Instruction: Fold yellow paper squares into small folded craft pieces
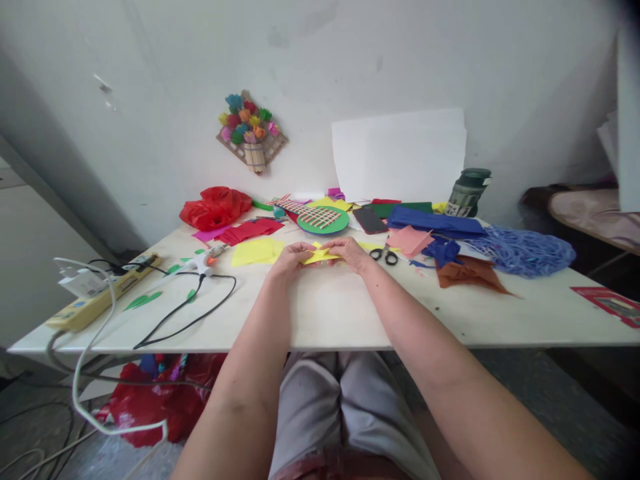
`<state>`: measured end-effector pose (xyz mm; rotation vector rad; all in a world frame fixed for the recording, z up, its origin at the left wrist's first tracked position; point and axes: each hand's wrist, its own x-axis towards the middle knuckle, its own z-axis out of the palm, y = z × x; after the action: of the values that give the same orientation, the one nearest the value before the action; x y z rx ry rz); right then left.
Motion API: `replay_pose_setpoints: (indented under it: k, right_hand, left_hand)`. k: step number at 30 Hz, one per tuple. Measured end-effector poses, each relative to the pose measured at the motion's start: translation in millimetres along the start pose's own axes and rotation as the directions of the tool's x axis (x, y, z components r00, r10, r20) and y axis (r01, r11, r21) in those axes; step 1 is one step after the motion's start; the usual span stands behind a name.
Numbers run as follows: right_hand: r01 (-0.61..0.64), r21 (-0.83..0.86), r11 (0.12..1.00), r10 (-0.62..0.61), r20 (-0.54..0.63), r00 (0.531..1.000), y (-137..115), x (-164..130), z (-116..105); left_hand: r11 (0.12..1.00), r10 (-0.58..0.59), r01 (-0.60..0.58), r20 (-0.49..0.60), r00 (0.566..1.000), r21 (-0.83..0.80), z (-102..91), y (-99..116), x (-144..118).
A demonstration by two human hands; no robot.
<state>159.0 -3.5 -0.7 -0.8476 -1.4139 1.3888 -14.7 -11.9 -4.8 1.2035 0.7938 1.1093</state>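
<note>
Between my two hands is a small folded piece of yellow paper (320, 253), held just above the table near its middle. My left hand (294, 257) pinches its left side, and my right hand (350, 252) pinches the right side. More yellow paper (256, 252) lies flat to the left of my left hand. Black-handled scissors (384, 255) rest close to the right of my right hand. Behind my hands lies a green disc (324, 219) with a lattice of pale and red strips across it.
A hot glue gun (204, 260) with a black cord and a power strip (100, 297) occupy the left side. Toward the right are a phone (370, 220), folded blue paper (435, 222), brown paper (467, 272), a blue string bundle (530, 252) and a green bottle (469, 192).
</note>
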Motion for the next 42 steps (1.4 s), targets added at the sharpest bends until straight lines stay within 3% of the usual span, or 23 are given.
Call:
replay_pose_setpoints:
  k: [11, 15, 31, 37, 42]
  right_hand:
    - [0.029, 0.037, 0.999, -0.03, 0.018, 0.999, -1.2, -0.7, -1.7]
    - [0.06, -0.04, 0.997, -0.061, -0.022, 0.998, 0.9, 0.7, 0.7]
    - [0.063, -0.092, 0.994, -0.068, -0.05, 0.996, 7.1, 4.7, 0.8]
    - [0.086, -0.096, 0.992, -0.089, -0.031, 0.996, 5.1, 2.2, 4.6]
    - [0.025, -0.014, 1.0, -0.025, -0.047, 0.999, -0.2, 0.5, 0.3]
  left_hand:
    - [1.0, -0.005, 0.006, 0.036, 0.999, -0.018, -3.7, -0.7, 2.0]
    - [0.998, -0.003, 0.006, 0.058, 0.998, -0.056, -4.6, 0.2, 3.3]
    - [1.0, -0.005, 0.005, -0.024, 1.0, 0.003, -1.7, 0.6, 4.2]
    - [0.988, -0.056, 0.06, -0.033, 0.998, 0.141, 1.8, 0.3, 0.0]
    - [0.982, -0.029, 0.034, -0.028, 0.999, 0.187, -2.8, -2.1, 2.4]
